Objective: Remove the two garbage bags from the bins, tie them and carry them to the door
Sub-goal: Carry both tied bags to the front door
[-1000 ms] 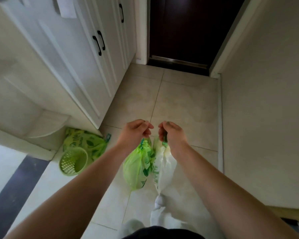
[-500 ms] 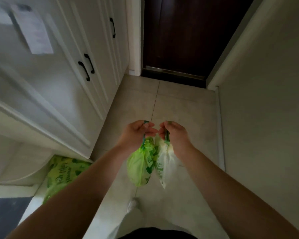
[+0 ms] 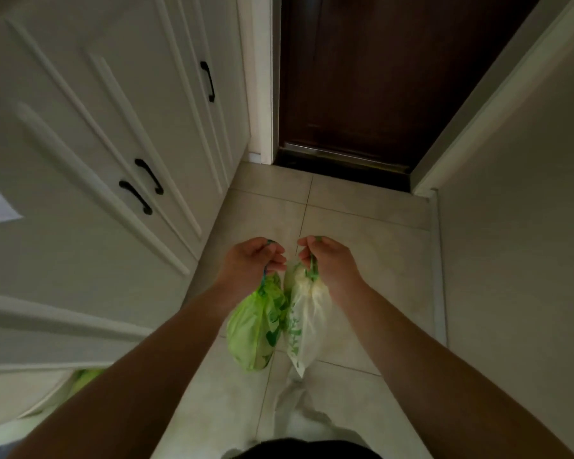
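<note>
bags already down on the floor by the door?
No, the green bag and the white bag hang in the air from the left hand and right hand, short of the door.

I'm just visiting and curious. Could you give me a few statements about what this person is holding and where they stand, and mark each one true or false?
1. Each hand holds one bag: the left hand the green bag, the right hand the pale bag. True.
2. The bags rest on the floor. False: both hang in the air above the floor.
3. The dark door ahead is shut. True.
4. The cupboards are on the person's right. False: they are on the left.
5. The pale bag is open at the top. False: it is gathered closed.
</note>
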